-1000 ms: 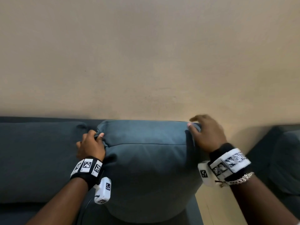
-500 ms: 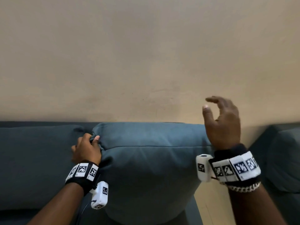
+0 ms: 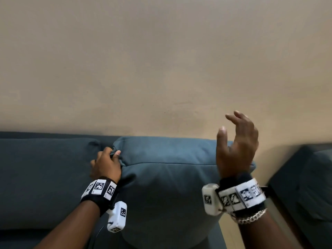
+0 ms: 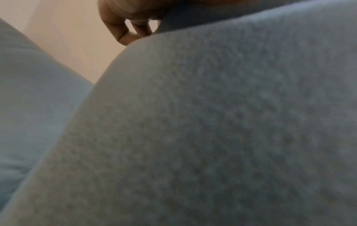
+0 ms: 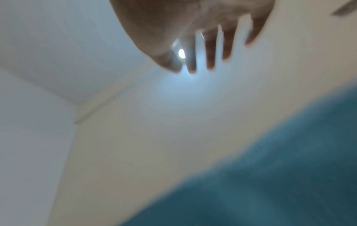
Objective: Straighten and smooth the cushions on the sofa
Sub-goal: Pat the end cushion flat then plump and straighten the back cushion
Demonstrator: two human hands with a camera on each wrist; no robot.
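Fingers of the left hand [image 3: 106, 166] are curled round the bunched upper left corner of the middle back cushion [image 3: 168, 178], with the thumb pressed against the fabric. That cushion stands upright against the far wall [image 3: 161, 60], touching the left cushion [image 3: 41, 177] beside it. At the pinched corner the cover puckers into folds, and creases run from it down the face.

Further right, the right hand [image 3: 237, 150] hangs in the air above the cushion's upper right corner, fingers apart and loosely bent, touching nothing; the right wrist view shows the same spread fingers against the wall and ceiling. Beyond a gap on the far right sits another dark sofa piece [image 3: 309, 191].

With only one corner held, a tug on the left could probably skew the cushion or tip its free right side forward. A hard pat from the raised hand might dent the top edge and add creases. Letting go of the corner without flattening it would likely leave the pucker in place.
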